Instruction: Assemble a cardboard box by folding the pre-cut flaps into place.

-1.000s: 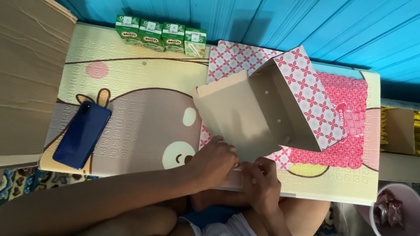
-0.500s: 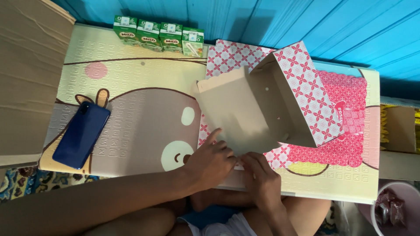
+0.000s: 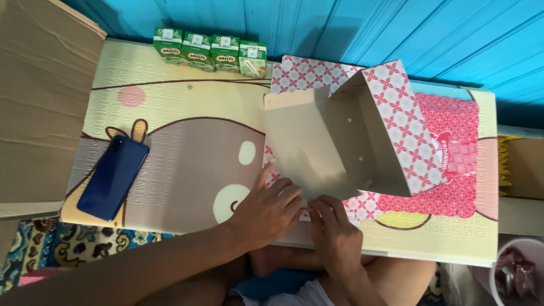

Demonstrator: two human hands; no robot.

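A half-folded cardboard box, plain brown inside and pink-and-white flower patterned outside, lies on a cream play mat. Its right wall stands up and its back flap lies flat. My left hand presses fingers on the near edge of the box's brown panel, thumb pointing up the left side. My right hand sits beside it, fingers curled on the same near edge. Both hands touch the cardboard low in the view.
A blue phone lies on the mat's left side. Several small green drink cartons stand at the far edge against a blue plank wall. A large brown cardboard sheet lies left. A pink bucket is at lower right.
The box has shifted slightly. My left hand's fingers spread flatter along the near edge, and my right hand moved closer to it.
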